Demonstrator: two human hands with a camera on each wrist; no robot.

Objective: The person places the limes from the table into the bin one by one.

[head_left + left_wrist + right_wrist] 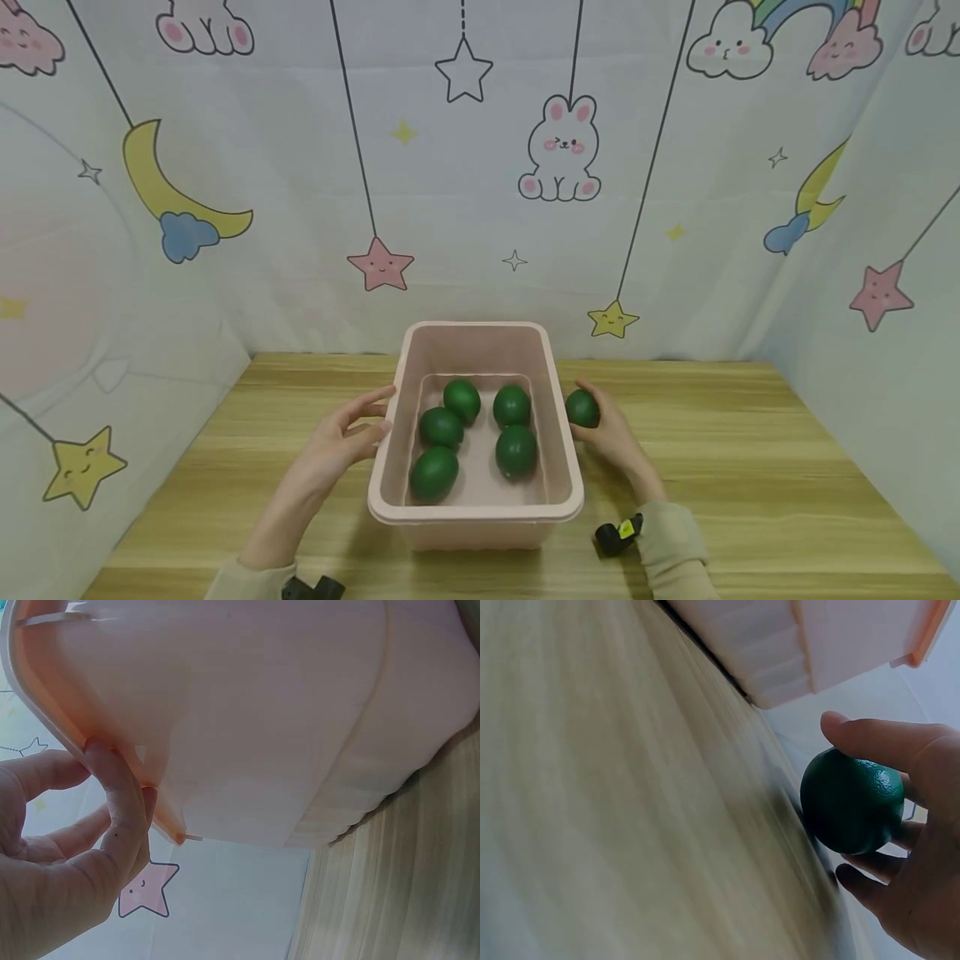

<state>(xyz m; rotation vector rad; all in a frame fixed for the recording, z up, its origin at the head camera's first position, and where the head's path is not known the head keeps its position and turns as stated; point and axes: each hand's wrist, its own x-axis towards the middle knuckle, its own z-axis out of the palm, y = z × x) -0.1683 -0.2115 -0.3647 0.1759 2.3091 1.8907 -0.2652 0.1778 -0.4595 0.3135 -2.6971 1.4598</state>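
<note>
A pale pink plastic box [480, 513] stands on the table in the middle of the head view. Inside it lie several dark green limes, among them a lime [434, 473] at the near left and another lime [512, 407] on the right. My left hand [341, 435] pinches the box's left rim, and the left wrist view shows fingers [120, 795] curled at that rim. Outside the right wall, my right hand [613, 433] grips one lime [852, 801] between thumb and fingers, low over the tabletop.
The wooden table [750, 500] extends to both sides of the box. A white curtain [465, 192] printed with stars, moons and rabbits hangs behind and at the sides. A black wrist camera [617, 537] sits by the right sleeve.
</note>
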